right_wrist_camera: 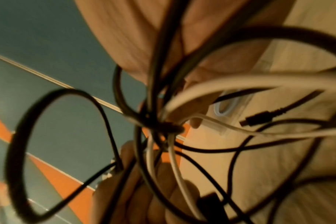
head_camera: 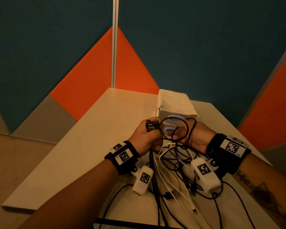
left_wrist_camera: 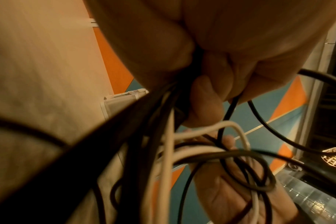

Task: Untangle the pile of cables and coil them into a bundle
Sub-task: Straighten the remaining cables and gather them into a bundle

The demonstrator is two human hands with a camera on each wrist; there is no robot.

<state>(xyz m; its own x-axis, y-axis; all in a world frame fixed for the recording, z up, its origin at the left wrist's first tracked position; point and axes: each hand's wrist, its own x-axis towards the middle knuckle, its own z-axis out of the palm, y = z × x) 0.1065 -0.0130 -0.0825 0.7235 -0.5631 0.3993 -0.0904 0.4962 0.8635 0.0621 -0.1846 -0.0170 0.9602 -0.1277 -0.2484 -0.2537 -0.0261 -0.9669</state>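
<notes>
Both hands are raised over the white table [head_camera: 89,146] with a tangle of black and white cables [head_camera: 175,156] between them. My left hand [head_camera: 145,136] grips a bunch of strands, and several metal plugs [head_camera: 151,125] stick up from its fist. In the left wrist view its fingers [left_wrist_camera: 207,91] curl round black cables [left_wrist_camera: 144,121]. My right hand [head_camera: 199,139] faces it and holds a black loop [head_camera: 186,128]. The strands cross in a knot [right_wrist_camera: 169,128] between the hands. White cables [head_camera: 165,179] and black ones hang down to the table.
A white box [head_camera: 173,101] with round holes stands just behind the hands. Loose cable ends lie on the table below, among them a black plug [head_camera: 168,195] and a silver plug [head_camera: 194,210]. Blue and orange wall panels [head_camera: 205,47] enclose the table.
</notes>
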